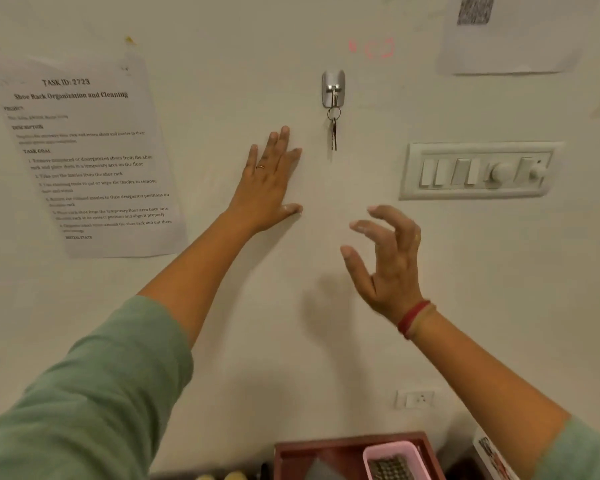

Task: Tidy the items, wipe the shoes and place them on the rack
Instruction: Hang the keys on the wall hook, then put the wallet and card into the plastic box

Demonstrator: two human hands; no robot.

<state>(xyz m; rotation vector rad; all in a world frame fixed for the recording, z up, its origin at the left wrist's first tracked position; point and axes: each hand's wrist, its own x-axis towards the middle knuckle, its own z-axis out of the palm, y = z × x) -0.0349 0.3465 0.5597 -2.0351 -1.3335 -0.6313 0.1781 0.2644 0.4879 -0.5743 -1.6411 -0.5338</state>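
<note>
One key bunch (333,131) on a wall hook (333,86), switchboard (478,169) nearby.

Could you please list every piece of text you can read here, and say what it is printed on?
"TASK ID: 2723": top of the instruction sheet.
"Shoe Rack Organization and Cleaning": its title.
"DESCRIPTION", "TASK GOAL": its headings.
Its numbered lines: too blurred to quote.
The upper-right paper: blurred pattern, unreadable.
The red wall marks: unreadable.

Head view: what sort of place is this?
Probably a home entryway wall: keys hang from a wall hook, a switch panel beside them, a taped sheet titled Shoe Rack Organization and Cleaning.
</note>
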